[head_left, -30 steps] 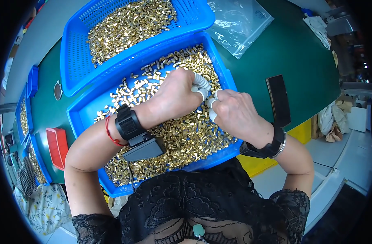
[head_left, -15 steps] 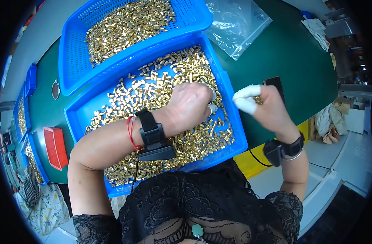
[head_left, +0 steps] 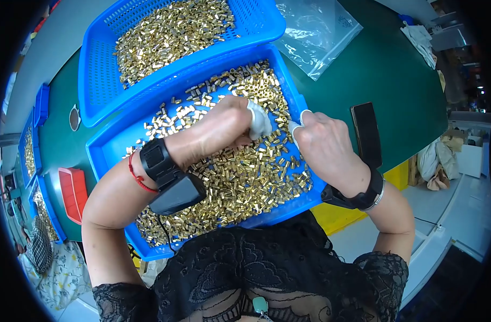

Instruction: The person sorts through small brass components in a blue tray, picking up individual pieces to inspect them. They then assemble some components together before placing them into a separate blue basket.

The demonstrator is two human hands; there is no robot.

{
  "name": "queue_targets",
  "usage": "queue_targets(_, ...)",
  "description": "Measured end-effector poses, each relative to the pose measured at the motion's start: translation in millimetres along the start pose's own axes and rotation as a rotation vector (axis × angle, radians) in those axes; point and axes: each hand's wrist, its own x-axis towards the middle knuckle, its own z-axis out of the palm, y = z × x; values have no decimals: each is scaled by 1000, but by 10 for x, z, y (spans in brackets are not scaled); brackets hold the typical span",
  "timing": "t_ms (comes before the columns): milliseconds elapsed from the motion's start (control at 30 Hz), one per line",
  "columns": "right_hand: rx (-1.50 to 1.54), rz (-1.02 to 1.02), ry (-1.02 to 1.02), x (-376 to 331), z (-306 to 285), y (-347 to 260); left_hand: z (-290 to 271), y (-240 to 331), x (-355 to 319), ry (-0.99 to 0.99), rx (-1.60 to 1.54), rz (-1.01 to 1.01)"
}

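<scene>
A blue plastic tray [head_left: 108, 150] lies in front of me, filled with several small brass hex parts [head_left: 245, 177]. My left hand [head_left: 229, 126] hovers over the middle of the pile, fingers curled, with white finger cots on the tips. My right hand [head_left: 323, 145] is at the tray's right rim, its white-capped fingertips close to those of the left hand. Whether either hand pinches a part is hidden. Both wrists carry black bands.
A second blue tray [head_left: 95, 70] of brass parts [head_left: 170, 32] sits behind the first. A clear plastic bag [head_left: 315, 32] lies on the green table [head_left: 395, 70] at the back right, a black phone-like slab [head_left: 366, 134] beside my right hand. A red bin [head_left: 74, 193] stands left.
My right hand had swung out to the right beyond the tray's rim; it has come back to the tray beside the left hand. The left hand stayed over the pile.
</scene>
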Motion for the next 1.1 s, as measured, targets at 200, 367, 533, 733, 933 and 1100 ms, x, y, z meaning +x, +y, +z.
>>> queue_targets(200, -4, -24, -29, 64, 8, 8, 229, -145, 47, 240, 682, 228)
queue_targets(367, 220, 59, -6, 10, -133, 118, 348, -190, 110, 316, 959, 349)
queue_targets(533, 1257, 447, -68, -237, -444, 388, 412, -280, 187, 341, 1130, 520)
queue_targets(733, 1403, 536, -53, -206, -380, 387, 481, -192, 280, 281, 1264, 433)
queue_targets(933, 826, 366, 77, -87, -140, 222, 412, -206, 189, 238, 1025, 460)
queue_targets(1100, 301, 205, 169, -36, -90, 190, 101, 14, -157, 38, 141, 122)
